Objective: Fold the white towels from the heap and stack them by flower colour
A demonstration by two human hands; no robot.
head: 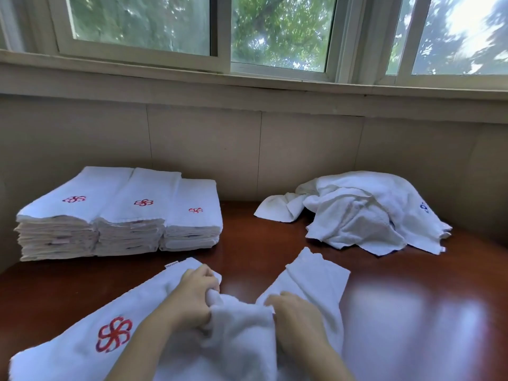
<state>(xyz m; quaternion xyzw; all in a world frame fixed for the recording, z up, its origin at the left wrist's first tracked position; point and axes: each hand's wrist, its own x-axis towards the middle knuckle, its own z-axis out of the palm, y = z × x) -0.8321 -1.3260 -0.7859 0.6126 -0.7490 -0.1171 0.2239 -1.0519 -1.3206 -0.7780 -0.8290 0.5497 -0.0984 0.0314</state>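
**Gripping one towel, three stacks at the left**

Counting from the left: three stacks of folded white towels stand side by side, touching. The left stack (59, 215) and the middle stack (134, 215) are taller; the right stack (193, 215) is lower. Each top towel shows one red flower.

Nearer the camera than the stacks lies the one towel being worked (82, 334), with a large red flower (113, 334) on its left part. Two hands are on it. The left hand (192, 295) has its fingers curled into a bunched fold of the cloth at the towel's middle. The right hand (297, 320), just beside it, lies knuckles-up with its fingers bent into the same bunch, grasping the cloth. A free end of the towel (316, 273) runs away beyond the right hand.

Right of the stacks and well apart from them sits one heap of unfolded white towels (354, 213); a bit of blue embroidery (424, 207) shows at its right side.

Everything rests on one glossy red-brown wooden table (412, 312). Behind the stacks rises a pale panelled wall (206, 144), and above it white-framed windows (222, 31) with green leaves outside.
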